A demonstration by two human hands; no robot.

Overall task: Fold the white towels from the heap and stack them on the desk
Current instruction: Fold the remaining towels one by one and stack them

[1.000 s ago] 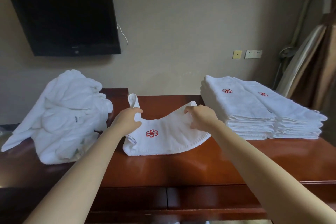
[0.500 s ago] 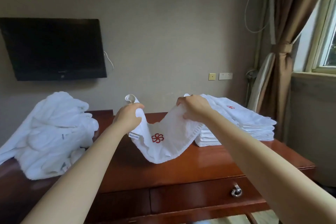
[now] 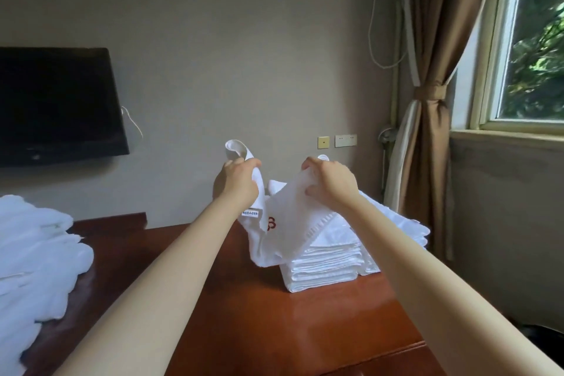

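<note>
Towel [image 3: 293,223], white and part-folded, was held up in the air between both hands, sagging in a U between them. Left hand [image 3: 241,185]: fingers curled tight round one end, a rolled loop of cloth standing up above the fist. Right hand [image 3: 331,185]: fingers hooked over the other end, thumb pinching from below. A red emblem [image 3: 271,223] showed half-hidden in the sag, and a small white label [image 3: 250,213] hung just under the left hand. The lowest part of the towel hung at the near-left corner of the stack of folded towels [image 3: 326,265]; whether it touched the stack could not be told. The stack sat on the right part of the desk [image 3: 305,330], dark red wood, glossy. The heap [image 3: 33,259] of unfolded white towels lay at the left edge, well apart from the stack. Noted behind: a black television [image 3: 58,104] on the wall to the left, a tied brown curtain [image 3: 427,101] beside a window [image 3: 534,40] to the right.
</note>
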